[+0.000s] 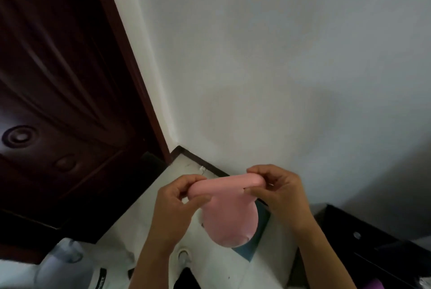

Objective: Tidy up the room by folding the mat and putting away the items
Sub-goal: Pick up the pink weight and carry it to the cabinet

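Note:
A soft pink cloth item (pixel 229 218) hangs in the air in front of me, above the pale floor. My left hand (pixel 179 197) pinches its upper left edge between thumb and fingers. At the upper right edge, my right hand (pixel 277 190) pinches the same rim. Together they stretch the top edge flat, and the rest sags below in a rounded pouch. The mat is not in view.
A dark wooden door (pixel 58 102) fills the left side. A white wall (pixel 279 55) with a dark skirting board (pixel 203 162) stands ahead. A black piece of furniture (pixel 373 242) sits at the lower right, and whitish items (pixel 65 263) lie on the floor at the lower left.

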Tool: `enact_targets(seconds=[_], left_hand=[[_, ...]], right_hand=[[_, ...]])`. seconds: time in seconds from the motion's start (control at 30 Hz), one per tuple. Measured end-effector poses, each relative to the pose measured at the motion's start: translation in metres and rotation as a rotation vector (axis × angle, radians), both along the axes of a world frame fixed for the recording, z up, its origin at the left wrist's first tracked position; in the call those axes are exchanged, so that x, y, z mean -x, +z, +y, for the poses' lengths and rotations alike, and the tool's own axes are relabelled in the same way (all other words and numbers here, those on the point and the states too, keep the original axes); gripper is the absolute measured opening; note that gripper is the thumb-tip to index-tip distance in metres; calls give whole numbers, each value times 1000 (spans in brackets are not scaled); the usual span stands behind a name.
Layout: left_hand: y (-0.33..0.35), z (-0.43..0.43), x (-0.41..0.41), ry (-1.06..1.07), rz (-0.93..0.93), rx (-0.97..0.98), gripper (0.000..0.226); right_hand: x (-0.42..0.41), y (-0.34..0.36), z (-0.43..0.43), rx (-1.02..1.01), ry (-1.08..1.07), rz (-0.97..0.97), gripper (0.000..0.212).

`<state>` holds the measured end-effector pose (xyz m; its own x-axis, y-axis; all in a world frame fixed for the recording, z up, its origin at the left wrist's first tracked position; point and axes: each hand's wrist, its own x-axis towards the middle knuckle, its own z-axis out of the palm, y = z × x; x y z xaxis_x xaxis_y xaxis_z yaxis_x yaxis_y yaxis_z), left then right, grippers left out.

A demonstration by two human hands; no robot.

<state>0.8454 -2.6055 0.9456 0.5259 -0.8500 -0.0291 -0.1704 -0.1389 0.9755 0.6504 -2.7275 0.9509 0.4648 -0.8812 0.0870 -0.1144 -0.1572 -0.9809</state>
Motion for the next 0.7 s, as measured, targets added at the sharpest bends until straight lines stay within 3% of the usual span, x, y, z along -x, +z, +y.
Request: enact_targets(seconds=[0.23,0.4,0.53,0.7], left_hand=[[-56,-90,-137,-96,-34,-78,40],[-92,-154,-211,-203,-110,-89,38],[-147,-191,-246,-255,-269,-156,34],[-253,-231,-275,-275,-355,-204,30]], right_hand=[[-125,-40,-76,26,-60,193,50],[-189,-74,-130,151,-39,373,35],[-226,-134,-172,258,73,565,33],[-262,-239,-217,246,120,638,34]])
